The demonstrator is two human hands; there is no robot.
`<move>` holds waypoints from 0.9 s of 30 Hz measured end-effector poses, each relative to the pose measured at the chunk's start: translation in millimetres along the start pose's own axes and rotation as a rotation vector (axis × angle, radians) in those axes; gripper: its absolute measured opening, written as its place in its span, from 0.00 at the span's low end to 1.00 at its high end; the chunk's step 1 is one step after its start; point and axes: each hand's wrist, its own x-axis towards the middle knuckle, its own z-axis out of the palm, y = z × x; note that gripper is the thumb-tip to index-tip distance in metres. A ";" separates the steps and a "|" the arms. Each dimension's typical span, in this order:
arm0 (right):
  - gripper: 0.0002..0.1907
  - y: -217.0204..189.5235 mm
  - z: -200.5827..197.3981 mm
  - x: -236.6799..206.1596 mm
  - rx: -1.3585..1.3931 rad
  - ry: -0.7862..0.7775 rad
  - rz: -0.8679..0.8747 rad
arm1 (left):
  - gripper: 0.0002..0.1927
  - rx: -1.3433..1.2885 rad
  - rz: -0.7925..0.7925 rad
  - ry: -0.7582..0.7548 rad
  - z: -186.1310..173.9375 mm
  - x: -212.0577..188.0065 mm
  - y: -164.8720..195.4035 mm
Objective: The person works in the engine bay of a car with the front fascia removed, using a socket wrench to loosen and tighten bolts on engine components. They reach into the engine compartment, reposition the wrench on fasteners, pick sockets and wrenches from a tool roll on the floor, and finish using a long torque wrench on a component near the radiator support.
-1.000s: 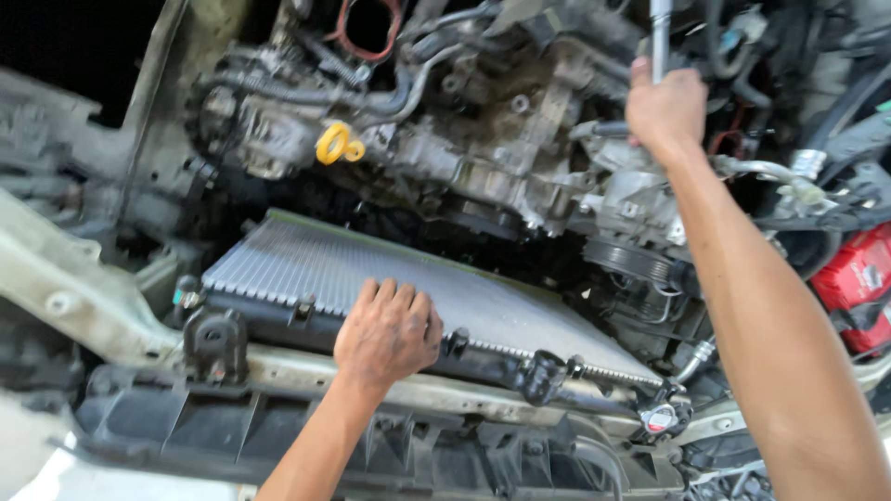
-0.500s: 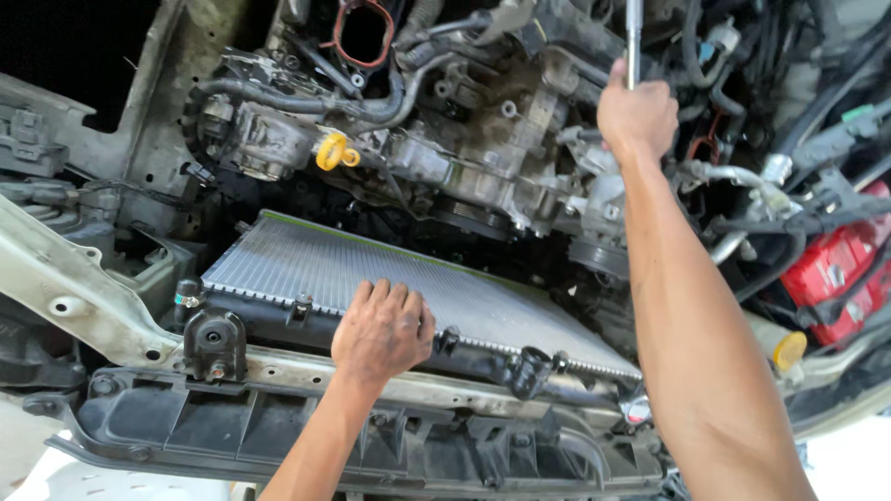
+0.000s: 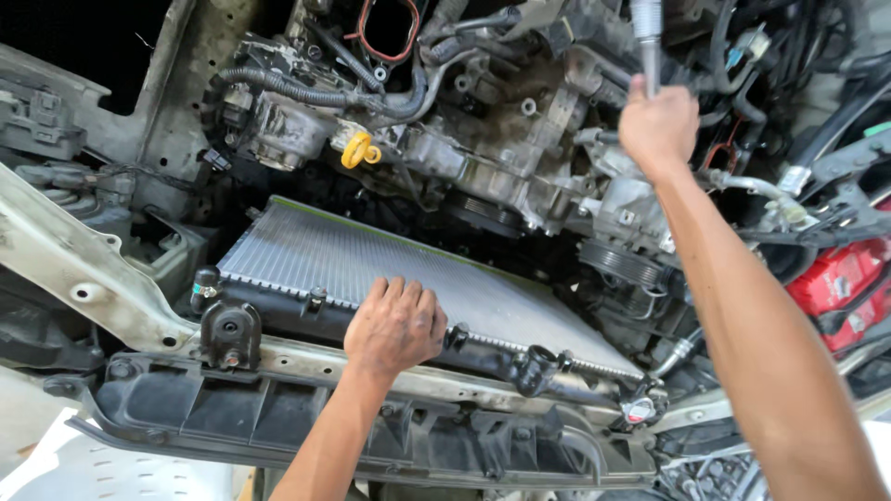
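Bright daylight falls on pale ground [image 3: 56,464] below the car.

A finely ribbed, matt silver metal radiator [image 3: 371,269] is seen at centre frame, edged in matt black plastic. A glossy chromed steel tool [image 3: 648,42] is gripped upper right. The engine's [image 3: 501,139] cast metal looks dull and grimy.

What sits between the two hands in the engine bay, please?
In the head view, the finned radiator, then the grimy engine block with its belt pulley, lie between the left hand and the right hand.
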 end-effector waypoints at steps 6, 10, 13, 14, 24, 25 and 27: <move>0.32 -11.9 -22.1 5.5 0.135 -0.440 0.084 | 0.10 -0.009 0.005 0.000 3.3 -2.5 -1.5; 0.25 -11.6 -36.4 0.2 -0.042 -0.354 -0.532 | 0.09 -0.002 0.013 -0.010 3.2 -3.8 -3.1; 0.23 -17.1 -35.3 -2.3 -0.057 -0.320 -0.513 | 0.09 -0.018 0.002 -0.013 2.6 -4.5 -3.9; 0.22 -20.3 -33.1 -2.4 -0.068 -0.278 -0.413 | 0.09 -0.010 0.007 -0.010 2.6 -4.6 -3.9; 0.20 -30.4 -29.3 -3.1 -0.069 -0.294 -0.341 | 0.09 -0.008 -0.007 -0.006 4.7 -6.3 -2.4; 0.22 -25.7 -32.0 -5.0 -0.132 -0.377 -0.480 | 0.09 -0.012 -0.001 -0.009 4.4 -6.5 -2.6; 0.29 -16.8 -34.9 -9.0 -0.266 -0.542 -0.762 | 0.09 -0.006 -0.006 -0.017 3.7 -6.4 -3.3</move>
